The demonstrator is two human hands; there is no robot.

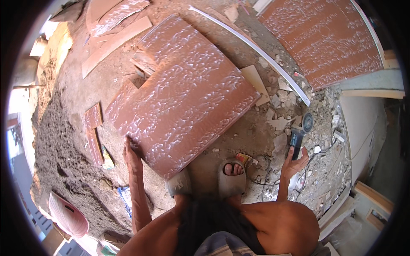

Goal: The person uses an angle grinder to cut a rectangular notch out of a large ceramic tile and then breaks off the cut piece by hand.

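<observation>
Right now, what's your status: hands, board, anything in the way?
Left hand at edge of notched brown board. Right hand, loosely open, at grinder. Rubble, black cable nearby.

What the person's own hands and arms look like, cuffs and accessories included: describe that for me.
The left hand and right hand are both bare, with no gloves. The left forearm and right forearm look slim, with no sleeves, watch or bands visible.

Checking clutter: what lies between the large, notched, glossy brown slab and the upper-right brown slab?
Head view: a long white strip, a flat tan piece and grey rubble.
</observation>
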